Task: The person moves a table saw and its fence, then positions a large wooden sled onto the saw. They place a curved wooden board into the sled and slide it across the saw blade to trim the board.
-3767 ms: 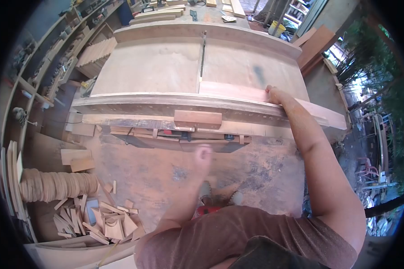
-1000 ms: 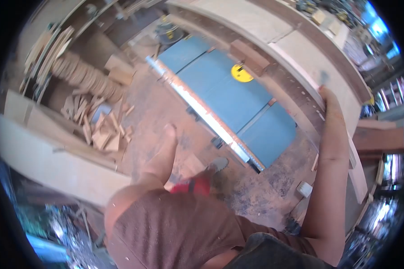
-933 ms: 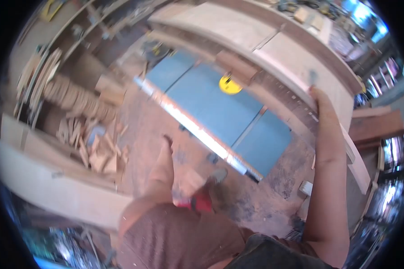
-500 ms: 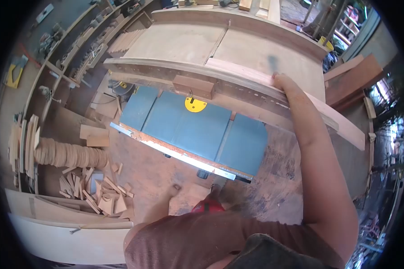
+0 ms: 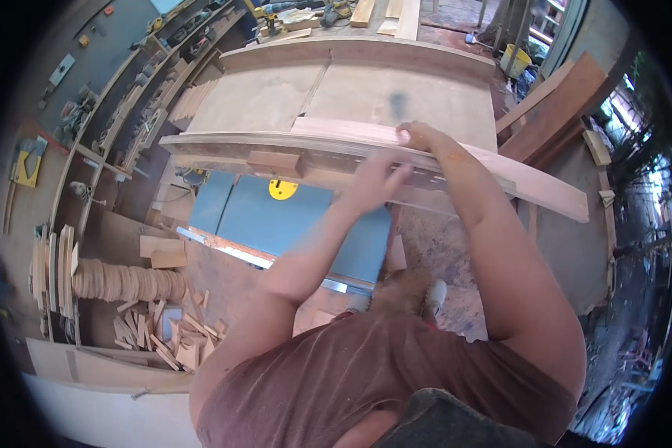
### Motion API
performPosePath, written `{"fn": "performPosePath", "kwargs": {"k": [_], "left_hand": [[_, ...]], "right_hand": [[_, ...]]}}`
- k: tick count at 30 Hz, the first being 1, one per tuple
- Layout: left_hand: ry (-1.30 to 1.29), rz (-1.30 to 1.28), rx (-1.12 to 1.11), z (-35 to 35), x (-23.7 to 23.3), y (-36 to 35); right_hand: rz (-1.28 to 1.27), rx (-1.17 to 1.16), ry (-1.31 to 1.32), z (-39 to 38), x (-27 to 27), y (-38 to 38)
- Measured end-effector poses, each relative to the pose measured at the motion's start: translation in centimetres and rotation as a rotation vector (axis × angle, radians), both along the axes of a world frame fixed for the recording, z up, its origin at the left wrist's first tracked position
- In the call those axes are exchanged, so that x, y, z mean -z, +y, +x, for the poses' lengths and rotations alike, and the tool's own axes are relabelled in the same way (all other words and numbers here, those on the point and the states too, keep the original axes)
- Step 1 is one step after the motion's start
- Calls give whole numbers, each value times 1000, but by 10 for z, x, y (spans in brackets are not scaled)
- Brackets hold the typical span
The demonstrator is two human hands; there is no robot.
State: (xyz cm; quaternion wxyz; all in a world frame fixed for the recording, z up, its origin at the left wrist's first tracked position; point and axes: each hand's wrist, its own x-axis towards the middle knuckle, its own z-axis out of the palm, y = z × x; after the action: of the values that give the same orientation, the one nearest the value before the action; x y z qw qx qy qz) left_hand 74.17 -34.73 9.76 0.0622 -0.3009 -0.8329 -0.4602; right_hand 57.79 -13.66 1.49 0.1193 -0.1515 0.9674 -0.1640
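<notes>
A long pale pinkish wooden board (image 5: pixel 549 190) lies along the near fence of a plywood crosscut sled (image 5: pixel 254 86), its right end jutting past the sled. My right hand (image 5: pixel 424 137) is closed over the board's near edge, thumb and fingers bent around it. In front of the fence, my left hand (image 5: pixel 377 179) reaches up with its fingers apart and slightly blurred, holding nothing. Below the sled is a blue saw table (image 5: pixel 265 216) with a yellow round insert (image 5: pixel 282 190). A reddish-brown wood block (image 5: pixel 274 163) is fixed to the near face of the fence.
Wooden offcuts (image 5: pixel 164 336) lie heaped on the floor at left, near a row of stacked wooden discs (image 5: pixel 131 281). Shelves of tools and wood line the left wall. Brown planks (image 5: pixel 564 112) lean at right, by a yellow bucket (image 5: pixel 514 61).
My left hand has risen from low beside my body to the sled's near fence. My right hand stays on the board. The view has shifted, and my feet now show below.
</notes>
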Motion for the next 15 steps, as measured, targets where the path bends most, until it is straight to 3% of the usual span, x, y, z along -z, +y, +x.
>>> {"fn": "performPosePath", "kwargs": {"k": [1, 3, 4, 5, 6, 7, 9, 10, 13, 15], "left_hand": [[144, -12, -65, -27, 7, 26], [265, -29, -162, -56, 23, 60], [107, -339, -208, -61, 28, 73], [-56, -639, -248, -65, 28, 85], [-79, -635, -305, -66, 24, 99], [-134, -655, -334, -62, 22, 97], [-143, -666, -377, -61, 23, 94], [-158, -667, -400, -58, 27, 94], [-96, -632, -415, -62, 30, 96], [-103, -645, -435, -58, 30, 100]], "right_hand": [[-206, -57, -18, 0, 4, 20], [-226, 58, 77, 14, 8, 74], [2, 70, 63, 35, -15, 103], [302, 7, -5, 23, 4, 148], [293, 109, -14, 54, -13, 216], [129, 94, 43, 33, 51, 290], [92, 315, -128, 42, 81, 358], [73, 289, -122, 51, 94, 378], [56, 328, -128, 94, 45, 403], [1, 395, -129, 121, 51, 450]]}}
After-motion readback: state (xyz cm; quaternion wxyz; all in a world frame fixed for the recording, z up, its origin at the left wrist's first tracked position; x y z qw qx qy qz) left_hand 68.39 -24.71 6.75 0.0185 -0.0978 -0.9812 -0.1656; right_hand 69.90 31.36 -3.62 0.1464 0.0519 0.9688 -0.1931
